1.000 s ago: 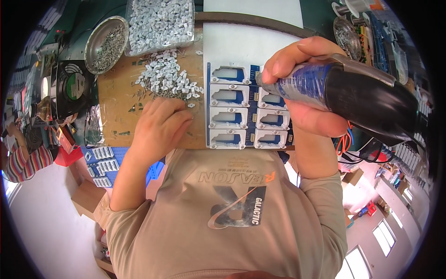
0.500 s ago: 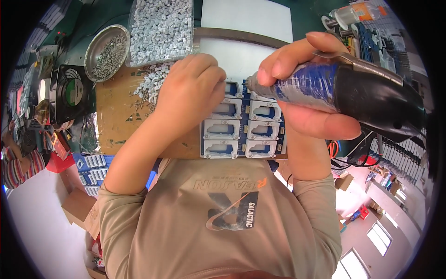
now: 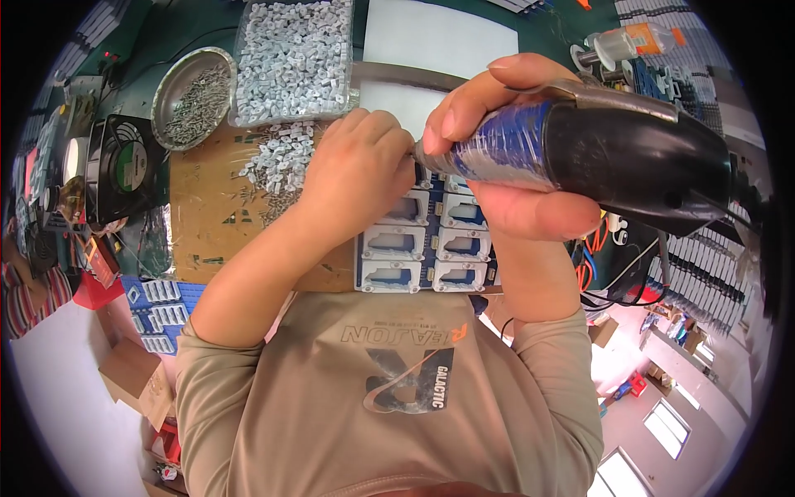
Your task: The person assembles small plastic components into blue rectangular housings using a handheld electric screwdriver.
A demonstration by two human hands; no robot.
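An electric screwdriver [image 3: 596, 153], black at the back with a blue, tape-wrapped front, lies in the grip of my right hand [image 3: 530, 211]. It is held nearly level, its nose pointing left. My left hand [image 3: 360, 170] has its fingers pinched together at the screwdriver's tip; what they hold, if anything, is hidden. Beneath both hands lies a blue circuit board panel [image 3: 431, 248] with two columns of white plastic frames [image 3: 393, 240]. My hands cover its upper part.
Left of the panel, small white plastic parts [image 3: 286, 157] and loose screws [image 3: 277, 205] lie on a brown board [image 3: 199, 240]. Behind stand a clear tray [image 3: 290, 112] heaped with white parts and a metal bowl [image 3: 156, 108] of screws. A black fan [image 3: 124, 166] stands at left.
The screwdriver and my right hand have moved left, bringing the tip against my left fingers. My left hand has shifted slightly right and nearer to me.
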